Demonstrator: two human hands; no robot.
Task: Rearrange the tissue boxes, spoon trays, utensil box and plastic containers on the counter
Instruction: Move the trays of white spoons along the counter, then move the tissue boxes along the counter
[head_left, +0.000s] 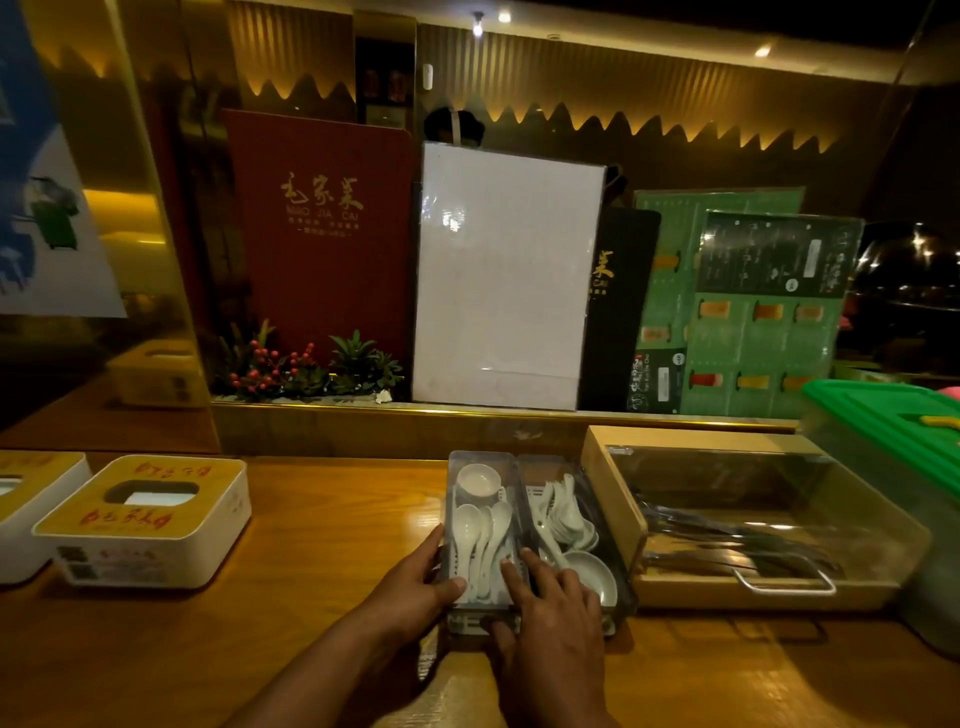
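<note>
Two clear spoon trays stand side by side at the counter's middle. The left spoon tray (480, 460) holds white spoons and a small dish; the right spoon tray (605, 525) holds spoons and bowls. My left hand (415, 577) grips the left tray's near left corner. My right hand (550, 618) rests on the near ends of both trays, thumb on the front. Two white tissue boxes with yellow tops sit at the left, one (145, 519) nearer and one (31, 499) cut by the frame edge. A wooden utensil box (613, 499) with a clear lid stands right of the trays.
A plastic container with a green lid (893, 431) stands at the far right. Behind the counter ledge lean a red menu (322, 228), a white board (506, 275) and green menu sheets (753, 322). A small plant with red berries (306, 369) sits on the ledge.
</note>
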